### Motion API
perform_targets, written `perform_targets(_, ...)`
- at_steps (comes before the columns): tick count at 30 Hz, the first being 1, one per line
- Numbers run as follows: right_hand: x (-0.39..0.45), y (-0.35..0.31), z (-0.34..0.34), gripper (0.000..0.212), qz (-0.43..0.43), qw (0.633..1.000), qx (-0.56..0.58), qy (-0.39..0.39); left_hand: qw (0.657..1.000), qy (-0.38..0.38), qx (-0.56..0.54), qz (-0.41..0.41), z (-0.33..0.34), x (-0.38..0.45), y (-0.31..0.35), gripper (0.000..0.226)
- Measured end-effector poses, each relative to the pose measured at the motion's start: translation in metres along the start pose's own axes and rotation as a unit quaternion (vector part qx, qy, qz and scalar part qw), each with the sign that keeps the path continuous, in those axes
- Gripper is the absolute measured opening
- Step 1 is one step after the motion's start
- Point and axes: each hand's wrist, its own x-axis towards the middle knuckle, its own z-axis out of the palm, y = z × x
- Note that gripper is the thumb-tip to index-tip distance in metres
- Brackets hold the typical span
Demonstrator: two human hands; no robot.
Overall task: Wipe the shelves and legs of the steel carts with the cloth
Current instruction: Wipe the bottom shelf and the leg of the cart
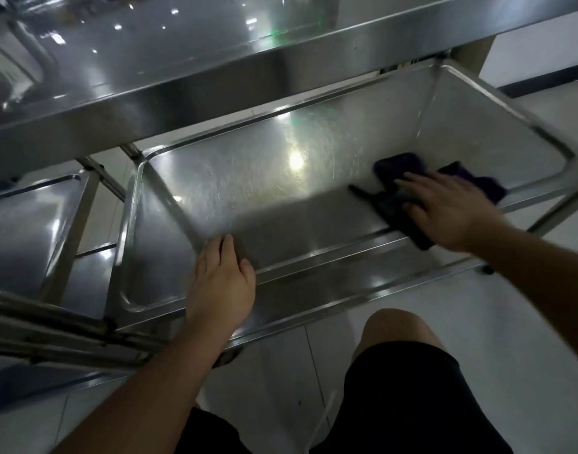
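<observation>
The hands are well apart: the left hand (222, 280) rests with relaxed fingers on the near rim of the cart's lower shelf (248, 178), and the right hand (451, 208) presses flat, fingers spread, on the dark cloth (402, 178) at the shelf's right end. The cloth looks soft, light and limp, likely to bunch on slick steel. A flat palm over its middle should serve best.

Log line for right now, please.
step: wiping lower shelf | right hand: presses cloth, right end | left hand: rests on front rim
</observation>
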Motion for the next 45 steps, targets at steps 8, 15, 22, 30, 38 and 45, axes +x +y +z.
perform_targets(8, 0.008, 0.051, -0.005, 0.072, 0.07, 0.997, 0.01, -0.031, 0.992, 0.025, -0.014, 0.119, 0.002, 0.001, 0.066, 0.058)
perform_targets(15, 0.006, 0.047, -0.002, 0.068, 0.093, 0.995, 0.022, -0.017, 0.975, -0.013, 0.037, 0.22, 0.035, 0.006, 0.161, 0.065)
perform_targets(22, -0.006, -0.021, 0.006, 0.063, -0.097, 0.993, 0.046, -0.04, 0.975, -0.002, 0.045, 0.218, 0.046, 0.006, 0.159, 0.068)
perform_targets(30, 0.014, 0.142, -0.005, 0.063, 0.032, 0.999, 0.015, -0.019, 0.973, -0.002, 0.052, 0.226, 0.047, 0.007, 0.157, 0.08)
perform_targets(38, 0.076, 0.176, -0.003, 0.068, 0.274, 0.959, 0.07, 0.036, 0.972, 0.011, 0.036, 0.231, 0.051, 0.008, 0.151, 0.073)
perform_targets(45, 0.038, 0.098, -0.004, 0.067, 0.017, 0.997, 0.049, -0.054, 0.971, 0.01, 0.045, 0.234, 0.052, 0.008, 0.151, 0.074)
